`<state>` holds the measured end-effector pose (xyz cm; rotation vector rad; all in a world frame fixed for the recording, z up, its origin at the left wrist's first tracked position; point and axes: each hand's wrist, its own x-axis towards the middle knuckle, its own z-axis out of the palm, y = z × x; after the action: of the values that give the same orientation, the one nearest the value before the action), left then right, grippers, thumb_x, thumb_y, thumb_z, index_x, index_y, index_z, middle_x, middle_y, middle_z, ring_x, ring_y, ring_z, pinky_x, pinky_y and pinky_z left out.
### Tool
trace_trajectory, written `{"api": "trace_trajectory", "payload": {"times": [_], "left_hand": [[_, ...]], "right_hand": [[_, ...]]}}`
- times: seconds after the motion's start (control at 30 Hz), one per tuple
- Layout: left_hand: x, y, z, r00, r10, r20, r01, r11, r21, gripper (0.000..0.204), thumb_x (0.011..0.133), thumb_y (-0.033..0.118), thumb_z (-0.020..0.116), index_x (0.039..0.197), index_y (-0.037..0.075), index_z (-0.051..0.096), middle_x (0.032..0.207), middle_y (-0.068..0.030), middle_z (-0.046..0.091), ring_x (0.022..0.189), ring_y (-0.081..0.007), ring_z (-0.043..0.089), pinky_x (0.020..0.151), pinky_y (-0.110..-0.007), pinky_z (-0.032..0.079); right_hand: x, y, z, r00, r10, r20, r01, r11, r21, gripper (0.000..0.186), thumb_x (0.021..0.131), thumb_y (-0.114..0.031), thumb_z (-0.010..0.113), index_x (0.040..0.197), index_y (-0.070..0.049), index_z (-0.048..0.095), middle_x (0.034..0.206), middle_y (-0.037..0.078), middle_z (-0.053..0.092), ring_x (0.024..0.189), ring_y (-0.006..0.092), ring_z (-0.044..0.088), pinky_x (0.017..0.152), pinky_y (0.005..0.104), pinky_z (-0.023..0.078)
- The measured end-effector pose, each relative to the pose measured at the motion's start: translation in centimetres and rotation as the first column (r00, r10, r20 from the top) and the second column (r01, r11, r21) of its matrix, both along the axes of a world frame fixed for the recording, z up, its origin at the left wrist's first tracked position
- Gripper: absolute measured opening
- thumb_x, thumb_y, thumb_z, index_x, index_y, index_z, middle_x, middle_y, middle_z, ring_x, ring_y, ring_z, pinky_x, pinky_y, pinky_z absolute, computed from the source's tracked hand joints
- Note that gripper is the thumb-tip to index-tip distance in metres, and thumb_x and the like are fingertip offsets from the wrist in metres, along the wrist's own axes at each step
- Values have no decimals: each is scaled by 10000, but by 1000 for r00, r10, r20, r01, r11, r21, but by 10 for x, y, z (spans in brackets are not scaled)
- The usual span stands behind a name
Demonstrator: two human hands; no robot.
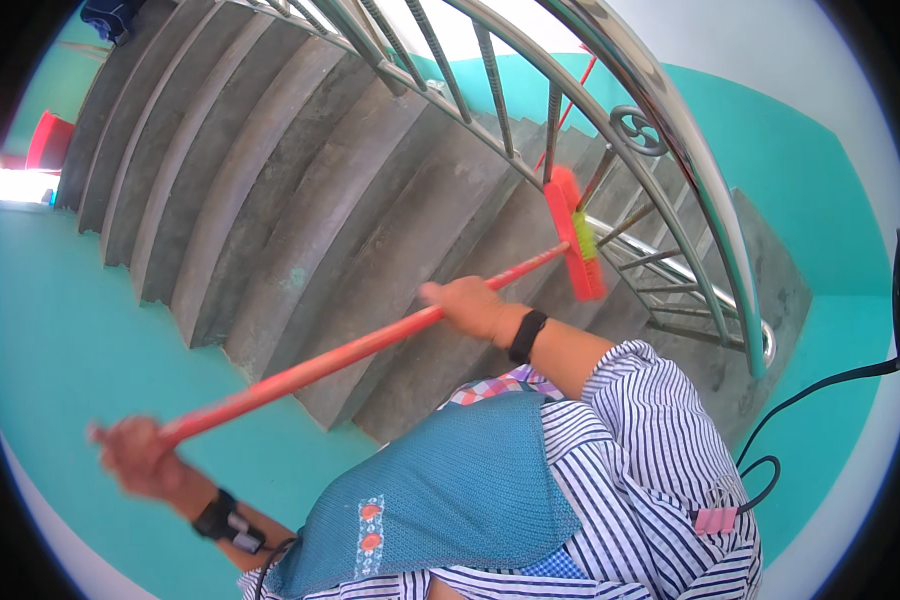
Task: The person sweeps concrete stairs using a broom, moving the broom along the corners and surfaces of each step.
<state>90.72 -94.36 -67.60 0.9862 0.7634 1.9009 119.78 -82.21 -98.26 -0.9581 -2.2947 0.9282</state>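
A red broom handle (320,366) slants across in front of me, rising from lower left to upper right. My left hand (140,457), blurred by motion, is closed around its lower-left end. Farther up the handle, my right hand (467,307) grips it with the thumb lying along the pole. At the far end, the red broom head (574,240) with red and yellow-green bristles is held up beside the metal railing. Whether the bristles touch the railing bars I cannot tell.
Grey concrete stairs (360,190) curve from upper left to lower right. A shiny metal railing (685,130) with twisted bars runs along the right. A turquoise wall (90,330) borders the left. A red container (50,140) and a dark blue cloth item (110,18) are at the far left.
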Motion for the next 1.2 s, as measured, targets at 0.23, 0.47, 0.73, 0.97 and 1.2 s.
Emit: {"api": "trace_trajectory", "payload": {"times": [0.23, 0.47, 0.73, 0.97, 1.2], "left_hand": [[27, 39, -52, 918, -275, -284, 274, 961, -44, 112, 924, 40, 416, 925, 47, 528, 483, 61, 302, 415, -51, 287, 461, -241, 327], [0, 7, 30, 959, -255, -125, 271, 954, 131, 65, 869, 27, 517, 817, 67, 515, 461, 34, 394, 360, -51, 366, 360, -211, 355], [70, 60, -60, 788, -437, -434, 494, 869, 22, 156, 868, 77, 578, 731, 114, 513, 465, 58, 406, 376, -47, 391, 422, -230, 422], [6, 46, -40, 944, -258, -206, 229, 961, -152, 123, 911, 54, 454, 813, 74, 527, 471, 59, 376, 379, -26, 360, 441, -195, 386], [5, 31, -39, 906, -396, -152, 410, 909, 74, 162, 781, -31, 616, 695, 88, 548, 455, 2, 510, 361, -64, 495, 426, -223, 515]], "right_hand": [[37, -9, -52, 993, 30, 117, -2, 972, -236, 93, 755, -128, 585, 848, -123, 584, 752, 148, 630, 760, 367, 616, 648, 476, 472], [7, -51, 8, 988, 137, -73, -148, 973, -177, 190, 725, -94, 582, 913, -105, 556, 696, 175, 604, 707, 383, 601, 618, 471, 466], [54, -8, -94, 982, -183, -55, 174, 975, -139, 87, 795, -156, 552, 881, -152, 562, 727, 136, 613, 708, 379, 593, 594, 465, 455], [38, -73, -36, 990, 138, 8, -126, 926, -356, 157, 725, -107, 592, 881, -106, 577, 720, 168, 620, 727, 369, 612, 630, 479, 469], [50, -63, -34, 995, -17, 101, 48, 946, -319, 96, 740, -74, 564, 833, -90, 545, 709, 168, 611, 737, 367, 613, 622, 490, 459]]}}
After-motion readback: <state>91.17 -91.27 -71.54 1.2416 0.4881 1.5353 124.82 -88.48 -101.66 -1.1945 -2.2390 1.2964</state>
